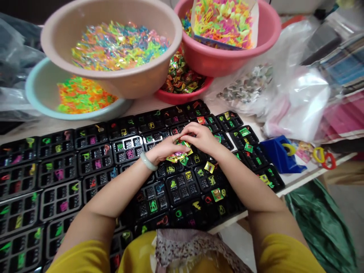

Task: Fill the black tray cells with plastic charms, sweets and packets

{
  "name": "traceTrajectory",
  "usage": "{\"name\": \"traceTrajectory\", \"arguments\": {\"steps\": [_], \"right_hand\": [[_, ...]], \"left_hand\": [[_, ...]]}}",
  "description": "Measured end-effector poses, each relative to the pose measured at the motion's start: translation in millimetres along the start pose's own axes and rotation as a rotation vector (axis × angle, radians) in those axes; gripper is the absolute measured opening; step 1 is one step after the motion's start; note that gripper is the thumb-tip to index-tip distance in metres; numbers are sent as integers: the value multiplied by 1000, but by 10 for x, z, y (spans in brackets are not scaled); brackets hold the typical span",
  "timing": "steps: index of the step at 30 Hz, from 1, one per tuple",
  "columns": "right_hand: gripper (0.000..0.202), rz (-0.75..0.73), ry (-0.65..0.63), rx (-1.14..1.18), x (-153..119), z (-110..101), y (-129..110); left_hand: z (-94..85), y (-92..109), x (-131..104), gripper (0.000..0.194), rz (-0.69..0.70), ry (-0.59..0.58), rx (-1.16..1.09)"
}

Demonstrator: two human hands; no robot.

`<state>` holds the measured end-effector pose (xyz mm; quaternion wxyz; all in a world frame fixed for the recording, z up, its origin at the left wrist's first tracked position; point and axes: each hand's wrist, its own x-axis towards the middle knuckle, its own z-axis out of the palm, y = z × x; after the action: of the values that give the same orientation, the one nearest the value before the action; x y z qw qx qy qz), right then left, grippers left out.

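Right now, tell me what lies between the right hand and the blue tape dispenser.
In the head view, black trays, some holding green pieces and packets, lie between the right hand and the dispenser.

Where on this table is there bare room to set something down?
Only slivers: a pale tabletop strip between the light-blue bowl and the trays, and a narrow one between trays and plastic bag. Crowded: trays sit packed together around and beneath the left hand and right hand.

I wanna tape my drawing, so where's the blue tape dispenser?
The blue tape dispenser is on the table at the right of the head view, between the black trays and a red ring.
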<state>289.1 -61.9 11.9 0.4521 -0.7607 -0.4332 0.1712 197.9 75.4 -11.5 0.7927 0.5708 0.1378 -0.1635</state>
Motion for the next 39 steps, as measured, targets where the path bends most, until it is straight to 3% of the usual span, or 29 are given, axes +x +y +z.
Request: {"name": "traceTrajectory", "arguments": {"steps": [3,7,12,17,20,24,29,33,36,39], "right_hand": [[9,102,82,142,-41,37,47],[15,216,189,274,14,3,185],[20,325,334,92,474,1,457],[22,443,240,-129,1082,116,661],[23,438,192,-207,1177,106,709],[20,332,247,-195,950,31,738],[19,279,130,-193,579,62,676],[22,223,186,-89,252,124,358],[21,209,-21,154,-99,224,28],[20,259,-49,268,-446,359,-149]], "left_hand": [[-12,-17,-40,43,-57,6,10],[-110,18,-111,55,23,31,-4],[-215,104,-230,66,-19,59,-29],[-303,84,-413,64,-7,86,-40],[-405,66,-556,65,-26,121,-48],[-527,81,-720,67,-49,220,-50],[-508,53,-728,72,-39,295,-135],[-363,-25,-655,42,-27,316,-153],[-186,-79,-607,34,-27,312,-160],[22,-123,-558,35,-68,275,-184]]}}
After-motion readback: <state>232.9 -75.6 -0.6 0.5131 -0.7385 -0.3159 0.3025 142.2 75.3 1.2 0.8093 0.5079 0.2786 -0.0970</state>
